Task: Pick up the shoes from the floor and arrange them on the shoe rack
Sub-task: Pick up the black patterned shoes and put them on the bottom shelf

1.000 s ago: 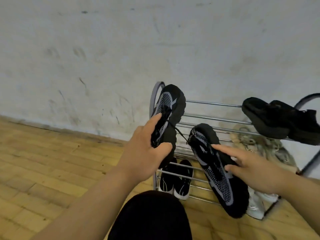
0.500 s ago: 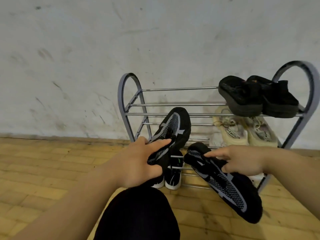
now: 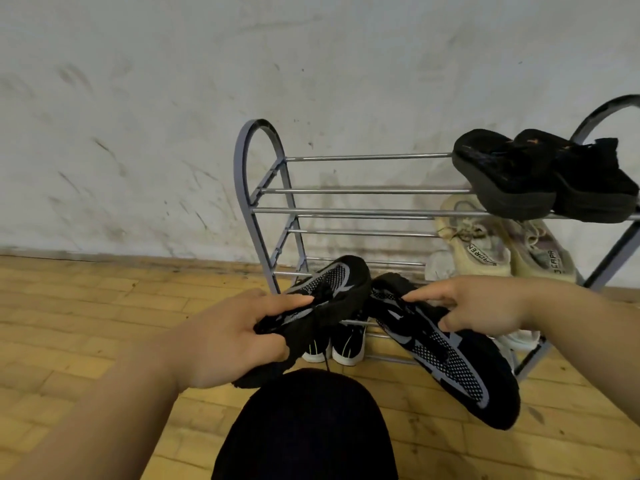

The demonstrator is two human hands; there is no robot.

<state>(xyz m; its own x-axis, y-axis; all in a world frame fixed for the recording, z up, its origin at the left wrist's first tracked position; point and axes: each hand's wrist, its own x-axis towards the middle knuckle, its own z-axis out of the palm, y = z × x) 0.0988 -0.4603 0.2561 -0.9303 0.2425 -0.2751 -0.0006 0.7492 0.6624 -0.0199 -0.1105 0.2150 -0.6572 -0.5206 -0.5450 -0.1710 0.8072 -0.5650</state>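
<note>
Left hand (image 3: 225,336): its grip is curled round the heel end of one black mesh shoe (image 3: 334,285), with the forefinger laid along the top.
Left shoe: held off the floor (image 3: 86,323), toe tilted up and away toward the rack (image 3: 363,211), in front of the low bars at the rack's left end.
Right hand (image 3: 485,306): its grip pinches the collar of the second mesh shoe (image 3: 450,362), forefinger stretched out over the opening and thumb on the upper.
Right shoe: hangs from that hand with its toe slanting down and toward the person, above the floor just in front of the rack.
The two shoes: their near ends come close together between the hands; I cannot tell whether they touch.
Rack: a metal frame with rod shelves, standing against the scuffed wall (image 3: 173,98).
Top shelf: a black pair (image 3: 512,178) sits at the right end, toes toward the room.
Middle shelf: a cream pair (image 3: 485,251) lies under the black one, also on the right.
Bottom shelf: a black-and-white pair (image 3: 346,344) shows below the left shoe; a white shoe (image 3: 519,337) peeks out under the right wrist.
Knee (image 3: 304,427): in dark cloth, low in the middle, between the forearms.
</note>
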